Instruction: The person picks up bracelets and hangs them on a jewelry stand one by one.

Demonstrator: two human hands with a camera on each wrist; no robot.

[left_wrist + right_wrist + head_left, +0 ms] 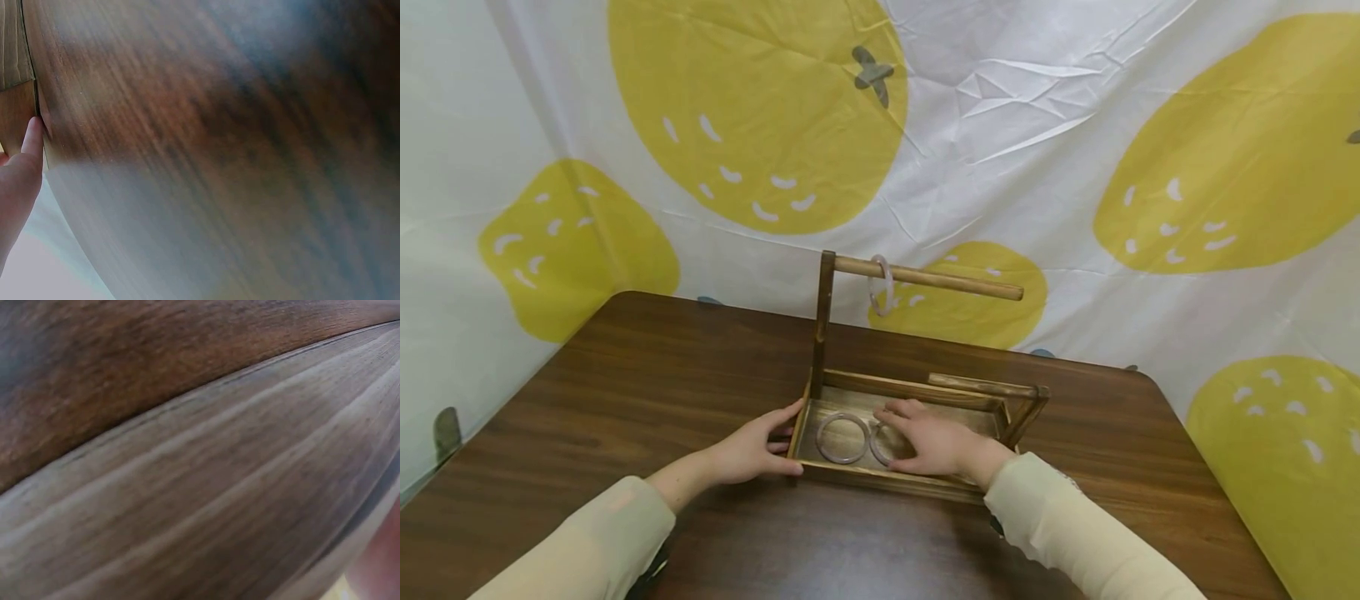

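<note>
A wooden stand (pixel 827 377) with a shallow tray base stands on the table. My left hand (pixel 748 446) grips the tray's left end, thumb at the front corner; in the left wrist view the thumb (pixel 32 134) lies along the tray's side. One pale bangle (pixel 842 438) lies flat at the tray's left. Beside it, my right hand (pixel 936 442) reaches in palm down and holds a second bangle (pixel 875 446) between thumb and fingertips; the palm hides part of that ring. A third bangle (pixel 882 285) hangs from the stand's upper bar (pixel 958 280).
A lower bar (pixel 981 385) on a short right post crosses above the tray's back right. The tall left post (pixel 822 325) rises near my left hand. Behind the brown table (pixel 700 367) hangs a white cloth (pixel 1000 108) with yellow fruit prints.
</note>
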